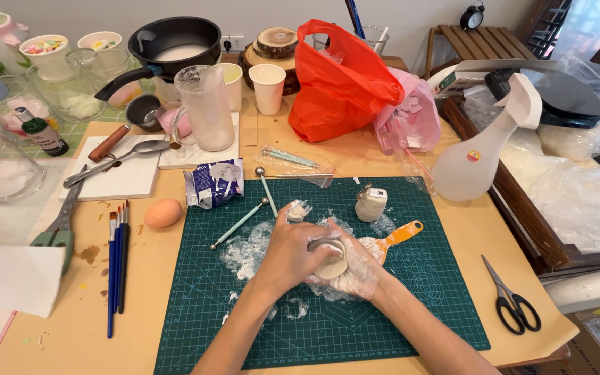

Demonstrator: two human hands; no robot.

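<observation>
Both hands closed around one small white clay piece (330, 264) at the middle of the green cutting mat (439, 305). Left hand (293, 253) cupped over the top and near side, fingers curled tight. Right hand (355, 274) cradling from beneath, palm smeared white. Piece rounded and pale, seemingly bowl- or cup-shaped, though mostly hidden by the fingers.

Judged by the look of things, well into shaping and not finished: form already round and thick-walled, surface plain, edges being pressed rather than decorated. White smears and crumpled plastic wrap (248, 250) on the mat just left of the hands. Small leftover clay lump (297, 212) just beyond the hands, on the mat. Orange-handled scraper (401, 235) right of the hands, blade under clay residue. Two ball-ended modelling tools (239, 223) on the mat's far left part, lying loose. Small white block with a dark mark (371, 204) at the mat's far edge.

Off the mat: opened clay packet (211, 184) past its far left corner, egg-shaped peach object (163, 213) to the left, paintbrushes (116, 260) further left and apparently unused, spray bottle (477, 156) beyond the far right corner, black scissors (512, 298) to the right. Painting or finishing, if any, seemingly not begun.
</observation>
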